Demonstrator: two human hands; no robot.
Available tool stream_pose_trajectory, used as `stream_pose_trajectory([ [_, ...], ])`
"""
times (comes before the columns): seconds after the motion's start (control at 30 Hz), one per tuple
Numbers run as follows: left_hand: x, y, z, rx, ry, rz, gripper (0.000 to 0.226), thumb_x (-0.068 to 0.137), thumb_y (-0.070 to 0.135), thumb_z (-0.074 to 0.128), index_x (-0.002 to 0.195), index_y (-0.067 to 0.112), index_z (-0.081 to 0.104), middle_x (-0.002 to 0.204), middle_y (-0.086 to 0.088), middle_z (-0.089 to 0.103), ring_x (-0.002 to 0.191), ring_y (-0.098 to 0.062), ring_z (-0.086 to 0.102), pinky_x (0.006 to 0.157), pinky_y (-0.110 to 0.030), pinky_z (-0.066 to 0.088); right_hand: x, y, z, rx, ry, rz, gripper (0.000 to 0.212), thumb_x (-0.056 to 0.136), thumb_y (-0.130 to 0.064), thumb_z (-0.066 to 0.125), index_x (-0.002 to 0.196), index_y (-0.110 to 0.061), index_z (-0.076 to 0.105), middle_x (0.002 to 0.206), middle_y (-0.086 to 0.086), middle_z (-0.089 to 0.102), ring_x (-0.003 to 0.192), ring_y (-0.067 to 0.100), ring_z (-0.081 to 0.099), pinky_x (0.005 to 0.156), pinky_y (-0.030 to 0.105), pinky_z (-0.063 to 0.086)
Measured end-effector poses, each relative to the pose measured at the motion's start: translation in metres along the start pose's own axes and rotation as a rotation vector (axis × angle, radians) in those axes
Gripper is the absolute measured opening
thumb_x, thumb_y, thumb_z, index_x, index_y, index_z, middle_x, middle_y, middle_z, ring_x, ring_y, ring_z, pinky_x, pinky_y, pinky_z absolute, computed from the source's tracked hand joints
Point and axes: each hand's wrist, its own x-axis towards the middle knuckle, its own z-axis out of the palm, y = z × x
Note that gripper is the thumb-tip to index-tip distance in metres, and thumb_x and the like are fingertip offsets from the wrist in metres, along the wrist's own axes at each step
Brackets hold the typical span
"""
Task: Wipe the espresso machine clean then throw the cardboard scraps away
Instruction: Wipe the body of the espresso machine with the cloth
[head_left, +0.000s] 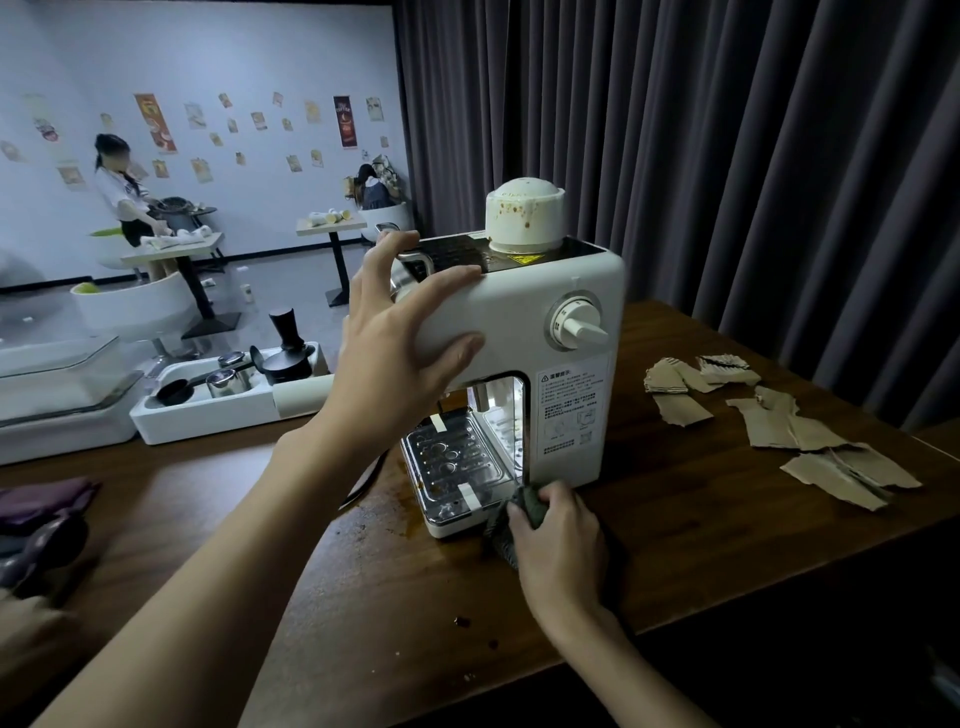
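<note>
Espresso machine (519, 332) on the worktop (675, 530): our spread left hand (400, 358) braces its top while our right hand (561, 540) bunches a cloth (531, 512) at its base, where a hard shove could tip it.

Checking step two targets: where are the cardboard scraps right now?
Head view, right side: the cardboard scraps lie scattered on the wooden table, right of the espresso machine and apart from it, near the dark curtain.
</note>
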Motion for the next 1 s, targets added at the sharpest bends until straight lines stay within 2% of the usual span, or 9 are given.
stream_pose_trajectory([
  [0.1,0.000,0.000,0.000,0.003,-0.005,-0.002,0.049,0.083,0.043,0.068,0.131,0.040,0.059,0.157,-0.006,0.021,0.148,-0.029,0.020,0.116,-0.056,0.030,-0.013,-0.010,0.006,-0.028,-0.045,-0.033,0.022,0.091,-0.041,0.062,0.104,-0.023,0.057,0.105,-0.006,0.061,0.094,0.012,0.059,0.077,0.027,0.050],
  [0.33,0.000,0.001,0.000,0.003,-0.006,-0.003,0.048,0.083,0.043,0.067,0.131,0.040,0.058,0.156,-0.006,0.023,0.148,-0.030,0.020,0.115,-0.058,0.030,-0.029,-0.021,0.019,-0.002,-0.130,-0.135,0.036,0.095,-0.041,0.058,0.123,-0.019,0.054,0.120,-0.004,0.059,0.108,0.015,0.056,0.083,0.026,0.045],
  [0.47,0.000,0.001,0.001,0.002,0.005,-0.003,0.048,0.083,0.042,0.068,0.130,0.039,0.060,0.156,-0.007,0.023,0.147,-0.029,0.021,0.117,-0.055,0.029,-0.027,-0.017,0.017,0.010,-0.216,-0.176,0.044,0.096,-0.037,0.058,0.134,-0.017,0.048,0.131,-0.002,0.054,0.117,0.017,0.053,0.093,0.030,0.047],
  [0.6,0.000,0.001,0.001,0.005,0.012,-0.005,0.048,0.084,0.041,0.069,0.130,0.038,0.060,0.156,-0.006,0.024,0.147,-0.027,0.022,0.117,-0.054,0.030,-0.022,-0.014,0.010,0.034,-0.242,-0.244,0.026,0.094,-0.034,0.063,0.111,-0.016,0.056,0.111,-0.004,0.057,0.098,0.014,0.055,0.075,0.024,0.042],
  [0.67,0.000,0.002,0.000,0.012,0.009,-0.011,0.047,0.084,0.042,0.069,0.131,0.038,0.060,0.156,-0.006,0.024,0.146,-0.027,0.022,0.117,-0.053,0.030,-0.016,-0.011,0.006,0.055,-0.229,-0.230,0.018,0.092,-0.032,0.066,0.096,-0.019,0.055,0.099,-0.006,0.056,0.087,0.011,0.055,0.070,0.025,0.046],
  [0.77,0.000,0.003,-0.001,0.017,0.001,-0.012,0.047,0.085,0.040,0.071,0.130,0.037,0.061,0.156,-0.006,0.024,0.145,-0.027,0.023,0.117,-0.049,0.029,-0.007,-0.007,0.002,0.094,-0.191,-0.176,0.019,0.089,-0.030,0.070,0.101,-0.018,0.060,0.100,-0.006,0.060,0.089,0.010,0.056,0.077,0.025,0.051],
  [0.87,0.000,0.003,-0.002,0.022,-0.005,-0.017,0.046,0.086,0.034,0.075,0.130,0.036,0.061,0.156,-0.007,0.024,0.145,-0.027,0.022,0.117,-0.044,0.027,0.003,0.000,-0.004,0.083,-0.157,-0.138,0.020,0.088,-0.027,0.072,0.100,-0.016,0.062,0.100,-0.004,0.061,0.086,0.010,0.055,0.072,0.022,0.048],
  [1.0,0.000,0.003,-0.003,0.010,-0.012,-0.019,0.046,0.087,0.033,0.075,0.130,0.037,0.061,0.156,-0.005,0.022,0.145,-0.026,0.021,0.118,-0.051,0.029,0.024,0.016,-0.017,0.110,-0.099,-0.066,0.018,0.085,-0.021,0.074,0.093,-0.011,0.061,0.098,0.002,0.061,0.083,0.014,0.057,0.068,0.024,0.048],
])
